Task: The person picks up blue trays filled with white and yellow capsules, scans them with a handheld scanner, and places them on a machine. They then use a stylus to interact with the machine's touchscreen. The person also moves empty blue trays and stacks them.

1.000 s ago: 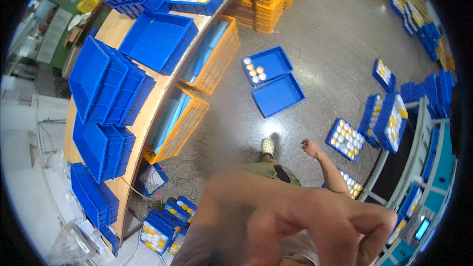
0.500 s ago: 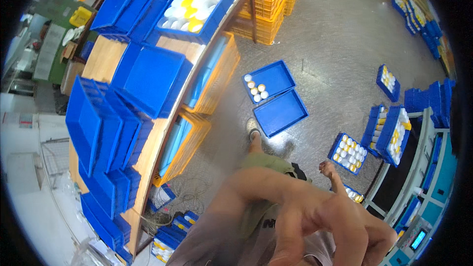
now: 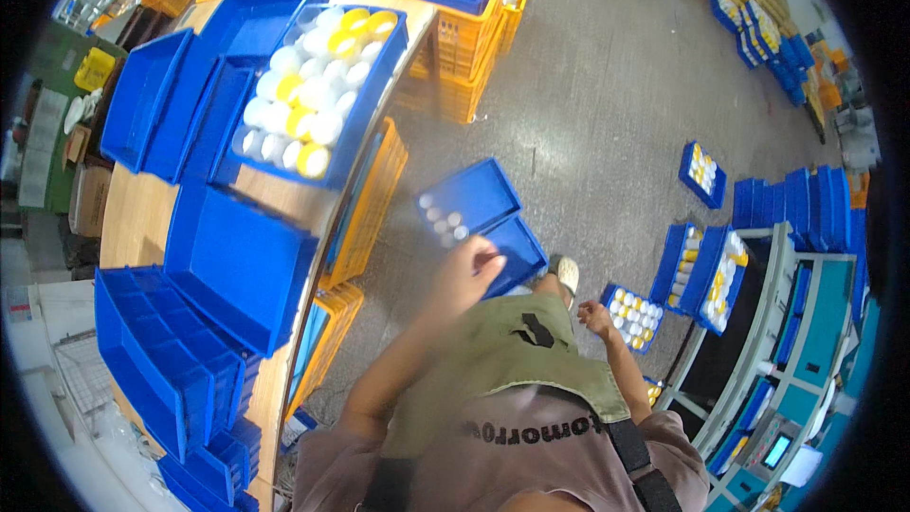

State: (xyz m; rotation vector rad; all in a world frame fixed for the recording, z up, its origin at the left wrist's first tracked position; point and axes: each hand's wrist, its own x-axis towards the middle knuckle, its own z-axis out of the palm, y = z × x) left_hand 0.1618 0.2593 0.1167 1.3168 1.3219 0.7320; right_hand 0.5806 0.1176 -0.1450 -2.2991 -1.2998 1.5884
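My left hand (image 3: pixel 467 275) hangs in front of my body, slightly blurred, with fingers bent and thumb apart; nothing shows in it. In the picture it overlaps a blue tray (image 3: pixel 521 245) on the floor, without visible contact. Against that tray lies another blue tray (image 3: pixel 488 188), which has several small white round pieces (image 3: pixel 444 220) at its left end. My right hand (image 3: pixel 594 319) hangs low at my side, its fingers loosely apart and no object visible in it. Beside it in the picture is a blue crate of white and yellow cylinders (image 3: pixel 633 317).
On the left, a wooden table (image 3: pixel 133 213) carries blue crates (image 3: pixel 237 261) and a crate of white and yellow cylinders (image 3: pixel 313 85). Orange baskets (image 3: pixel 460 52) stand behind and under it. To the right are filled crates (image 3: pixel 722 280) and a teal-panelled machine (image 3: pixel 820 322).
My left hand has dropped from close before the camera to over the floor trays. The view has shifted, and one foot has moved right of the trays. My right hand still hangs low.
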